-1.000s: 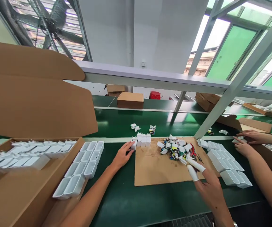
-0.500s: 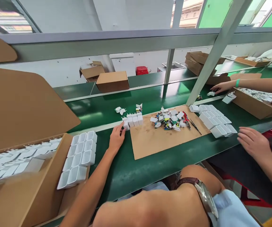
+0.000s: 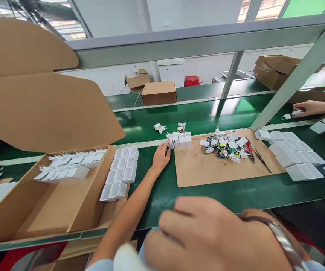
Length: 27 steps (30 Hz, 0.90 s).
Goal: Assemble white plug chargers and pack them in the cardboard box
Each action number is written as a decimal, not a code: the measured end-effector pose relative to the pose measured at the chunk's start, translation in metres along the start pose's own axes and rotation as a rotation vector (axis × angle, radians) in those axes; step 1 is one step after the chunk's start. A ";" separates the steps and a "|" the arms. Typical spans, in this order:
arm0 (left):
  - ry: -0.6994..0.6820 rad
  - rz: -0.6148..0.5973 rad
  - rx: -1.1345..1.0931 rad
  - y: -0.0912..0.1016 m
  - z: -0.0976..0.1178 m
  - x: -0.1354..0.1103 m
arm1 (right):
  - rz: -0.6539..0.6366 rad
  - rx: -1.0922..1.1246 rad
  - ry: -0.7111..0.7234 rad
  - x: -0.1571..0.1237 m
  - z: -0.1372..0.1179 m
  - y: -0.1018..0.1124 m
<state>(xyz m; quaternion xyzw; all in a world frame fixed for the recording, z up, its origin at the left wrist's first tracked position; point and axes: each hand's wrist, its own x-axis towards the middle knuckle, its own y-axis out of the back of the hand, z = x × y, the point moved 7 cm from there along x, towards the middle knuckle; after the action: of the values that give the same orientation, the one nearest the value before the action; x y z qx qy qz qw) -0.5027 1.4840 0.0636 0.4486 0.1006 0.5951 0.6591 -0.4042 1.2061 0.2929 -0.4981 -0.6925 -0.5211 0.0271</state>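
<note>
My left hand (image 3: 161, 156) reaches out over the green belt and its fingertips rest on the leftmost of a short row of white charger housings (image 3: 179, 140) at the back left corner of a brown cardboard sheet (image 3: 213, 167). The fingers are curled against that housing. My right hand (image 3: 207, 235) is very close to the camera at the bottom, blurred, fingers bent inward, with a watch on the wrist. A white shape sits just below it; whether the hand holds it is unclear. A pile of small circuit boards and white parts (image 3: 226, 145) lies on the sheet.
An open cardboard box (image 3: 52, 203) at left holds rows of white plug parts. White housing shells (image 3: 121, 173) lie beside it, more shells (image 3: 295, 158) at right. Tweezers (image 3: 261, 158) lie on the sheet's right edge. Another person's hand (image 3: 312, 108) works at far right. A closed carton (image 3: 159, 92) stands beyond.
My right hand left the parts pile and drew back close to the camera. The view swung down and right. My left hand stayed at the row of housings.
</note>
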 end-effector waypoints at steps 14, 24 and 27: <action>0.181 0.180 -0.134 -0.002 -0.044 0.011 | -0.414 -0.215 -0.322 0.004 0.247 -0.100; 0.385 0.193 -0.047 0.024 -0.099 0.109 | -0.265 -0.170 -0.354 -0.015 0.267 -0.120; 0.388 0.127 -0.065 0.017 -0.097 0.125 | -0.254 -0.173 -0.358 -0.017 0.271 -0.124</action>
<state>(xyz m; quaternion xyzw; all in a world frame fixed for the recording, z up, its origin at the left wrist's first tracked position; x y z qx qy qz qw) -0.5449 1.6371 0.0696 0.3095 0.1781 0.7137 0.6026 -0.3544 1.4024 0.0741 -0.4920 -0.6961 -0.4812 -0.2044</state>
